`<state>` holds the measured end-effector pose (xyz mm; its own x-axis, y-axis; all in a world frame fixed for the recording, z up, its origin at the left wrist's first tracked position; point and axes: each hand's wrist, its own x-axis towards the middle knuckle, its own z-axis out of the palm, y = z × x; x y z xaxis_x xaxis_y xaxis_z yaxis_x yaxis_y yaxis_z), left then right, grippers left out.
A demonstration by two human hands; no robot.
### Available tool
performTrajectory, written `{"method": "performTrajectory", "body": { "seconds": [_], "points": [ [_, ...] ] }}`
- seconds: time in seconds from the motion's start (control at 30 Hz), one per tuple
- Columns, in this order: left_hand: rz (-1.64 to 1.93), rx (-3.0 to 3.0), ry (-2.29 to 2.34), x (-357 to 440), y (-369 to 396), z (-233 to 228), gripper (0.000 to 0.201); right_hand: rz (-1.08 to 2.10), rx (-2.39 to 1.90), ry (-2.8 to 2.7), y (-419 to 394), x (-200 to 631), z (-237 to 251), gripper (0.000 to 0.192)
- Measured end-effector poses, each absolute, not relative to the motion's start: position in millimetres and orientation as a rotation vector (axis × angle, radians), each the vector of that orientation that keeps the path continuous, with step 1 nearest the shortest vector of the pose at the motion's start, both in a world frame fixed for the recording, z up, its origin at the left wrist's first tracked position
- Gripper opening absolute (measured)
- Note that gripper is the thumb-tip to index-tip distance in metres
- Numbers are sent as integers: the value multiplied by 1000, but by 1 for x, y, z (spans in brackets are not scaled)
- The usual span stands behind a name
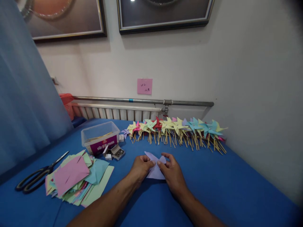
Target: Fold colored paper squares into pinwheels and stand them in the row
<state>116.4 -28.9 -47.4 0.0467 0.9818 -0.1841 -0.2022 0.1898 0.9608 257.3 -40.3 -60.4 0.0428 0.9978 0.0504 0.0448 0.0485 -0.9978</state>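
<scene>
L hand (142, 167): pinched on left edge of lilac paper square (155, 168), lower centre of frame.
R hand (172, 171): fingertips clamped on same sheet's right edge, near L hand.
Paper: lay flat on blue worktop (224, 183), corners lifted, partly folded; no stick or pin on it yet.
Done: long row of finished pinwheels (177, 129) along wall, centre-right.
Left: thick stack of coloured sheets (75, 179) lower left, looked uncut/unfolded.
Supplies: scissors (35, 178) far left; clear tub w/ sticks (100, 137) + small pin box (118, 153) centre-left.
Progress est.: many built, plenty still to go.
</scene>
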Motion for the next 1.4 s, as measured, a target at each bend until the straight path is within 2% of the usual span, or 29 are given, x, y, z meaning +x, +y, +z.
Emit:
{"method": "performTrajectory", "body": {
  "seconds": [0.23,0.97,1.17,1.4],
  "points": [
    [1127,947,1135,115,-30,-46,34,1069,-1219,-1275,-41,259,-65,54],
    [1124,1005,1190,116,-26,-53,25,1105,-1188,-1246,-40,257,-64,51],
    [1118,983,1199,116,-25,-54,21,1215,-1127,-1118,-41,254,-61,61],
    [1133,1003,1164,116,-25,-56,20,1313,-1079,-1057,-39,253,-69,39]
  ]
}}
